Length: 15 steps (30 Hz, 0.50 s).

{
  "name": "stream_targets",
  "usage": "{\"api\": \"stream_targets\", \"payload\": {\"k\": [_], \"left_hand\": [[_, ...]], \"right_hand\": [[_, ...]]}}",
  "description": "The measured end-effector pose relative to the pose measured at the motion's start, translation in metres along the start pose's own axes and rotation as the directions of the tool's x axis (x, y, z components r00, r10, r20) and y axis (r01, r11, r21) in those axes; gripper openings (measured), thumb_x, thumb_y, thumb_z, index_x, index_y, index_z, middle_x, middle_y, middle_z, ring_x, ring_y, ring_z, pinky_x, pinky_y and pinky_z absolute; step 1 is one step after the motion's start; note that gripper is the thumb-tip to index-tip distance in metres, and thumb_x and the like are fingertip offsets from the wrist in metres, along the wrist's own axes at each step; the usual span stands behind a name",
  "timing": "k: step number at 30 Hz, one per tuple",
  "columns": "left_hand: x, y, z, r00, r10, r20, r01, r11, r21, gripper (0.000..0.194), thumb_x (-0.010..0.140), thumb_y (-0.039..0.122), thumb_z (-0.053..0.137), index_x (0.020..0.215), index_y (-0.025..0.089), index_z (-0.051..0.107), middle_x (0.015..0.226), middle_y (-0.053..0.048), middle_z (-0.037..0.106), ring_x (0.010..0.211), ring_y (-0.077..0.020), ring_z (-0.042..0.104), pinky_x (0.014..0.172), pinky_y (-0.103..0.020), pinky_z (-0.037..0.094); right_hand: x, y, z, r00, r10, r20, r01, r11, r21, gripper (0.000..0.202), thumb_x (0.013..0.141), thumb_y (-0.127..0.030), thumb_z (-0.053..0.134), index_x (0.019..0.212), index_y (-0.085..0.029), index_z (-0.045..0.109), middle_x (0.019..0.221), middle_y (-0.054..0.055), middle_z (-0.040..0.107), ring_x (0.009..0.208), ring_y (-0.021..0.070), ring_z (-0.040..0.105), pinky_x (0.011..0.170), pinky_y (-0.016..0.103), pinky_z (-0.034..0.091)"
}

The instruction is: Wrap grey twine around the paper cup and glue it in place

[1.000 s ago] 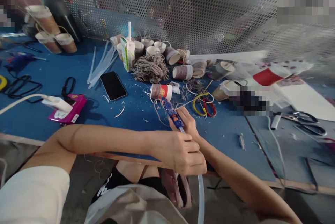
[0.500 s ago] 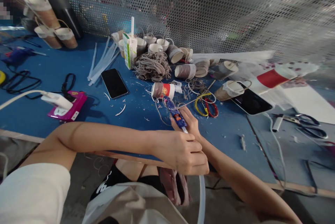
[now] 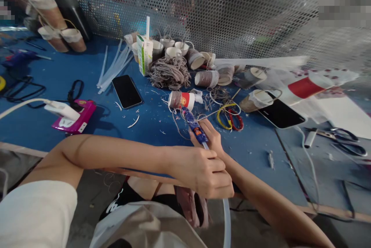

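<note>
Ropy grey cord [image 3: 169, 73] heaps on the smooth blue desk [image 3: 156, 124]; a paper cup [image 3: 181, 101], red and white, partly wound in cord, lies on its side there; the glue gun [image 3: 196, 127], slim blue plastic, points at it; the right hand [image 3: 213, 136] has its fingers clamped round the gun; the left hand [image 3: 213, 174], knuckles up, clamps its fingers on a translucent, bendy stick [image 3: 227, 221].

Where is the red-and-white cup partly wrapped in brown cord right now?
In the head view, the cup lies on its side near the middle, just below the cord bundle, at the front end of the blue glue gun.
</note>
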<state>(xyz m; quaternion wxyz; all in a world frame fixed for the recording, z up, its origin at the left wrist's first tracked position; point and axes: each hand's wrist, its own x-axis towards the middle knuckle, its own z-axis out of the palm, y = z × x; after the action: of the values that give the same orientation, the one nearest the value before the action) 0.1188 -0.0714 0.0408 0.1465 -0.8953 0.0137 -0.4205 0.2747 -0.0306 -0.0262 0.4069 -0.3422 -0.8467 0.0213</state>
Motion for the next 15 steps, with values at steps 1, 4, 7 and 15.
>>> {"api": "stream_targets", "payload": {"k": [1, 4, 7, 15], "left_hand": [[0.0001, 0.0002, 0.0003, 1.000, -0.001, -0.009, 0.001, 1.000, 0.006, 0.028, 0.092, 0.009, 0.051, 0.070, 0.018, 0.067, 0.066, 0.002, 0.066, 0.056, -0.0099, 0.056, 0.058, -0.024, 0.045], [0.0003, 0.0003, 0.0004, 1.000, -0.002, -0.021, 0.002, 1.000, 0.020, 0.027, 0.091, 0.010, 0.053, 0.069, 0.017, 0.067, 0.065, 0.002, 0.065, 0.055, -0.0097, 0.056, 0.058, -0.023, 0.046], [0.0007, 0.0002, -0.0003, 1.000, -0.001, -0.016, 0.002, 1.000, 0.016, 0.027, 0.092, 0.010, 0.053, 0.069, 0.017, 0.066, 0.064, 0.002, 0.065, 0.055, -0.0096, 0.057, 0.057, -0.023, 0.046], [0.0004, -0.0007, -0.0015, 1.000, 0.005, 0.005, -0.005, 1.000, 0.008, 0.026, 0.089, 0.010, 0.057, 0.068, 0.017, 0.069, 0.064, 0.002, 0.067, 0.055, -0.0097, 0.060, 0.057, -0.024, 0.049]], "right_hand": [[-0.0001, 0.0000, -0.0003, 1.000, 0.006, 0.005, -0.006, 1.000, -0.001, 0.006, 0.090, -0.025, 0.057, 0.092, -0.022, 0.054, 0.082, 0.002, 0.056, 0.066, 0.0141, 0.055, 0.057, 0.025, 0.048], [-0.0015, 0.0011, -0.0001, 0.999, 0.028, 0.015, -0.028, 0.999, 0.015, 0.006, 0.089, -0.026, 0.058, 0.091, -0.022, 0.053, 0.081, 0.002, 0.055, 0.065, 0.0147, 0.054, 0.056, 0.026, 0.047], [-0.0034, 0.0029, 0.0010, 0.999, 0.035, 0.016, -0.036, 0.999, 0.038, 0.008, 0.087, -0.025, 0.059, 0.091, -0.022, 0.053, 0.082, 0.002, 0.055, 0.065, 0.0142, 0.053, 0.056, 0.026, 0.047], [0.0013, -0.0022, -0.0028, 0.998, 0.050, 0.030, -0.052, 0.998, 0.048, 0.006, 0.087, -0.023, 0.059, 0.088, -0.023, 0.052, 0.080, 0.001, 0.053, 0.065, 0.0140, 0.052, 0.057, 0.026, 0.047]]}}
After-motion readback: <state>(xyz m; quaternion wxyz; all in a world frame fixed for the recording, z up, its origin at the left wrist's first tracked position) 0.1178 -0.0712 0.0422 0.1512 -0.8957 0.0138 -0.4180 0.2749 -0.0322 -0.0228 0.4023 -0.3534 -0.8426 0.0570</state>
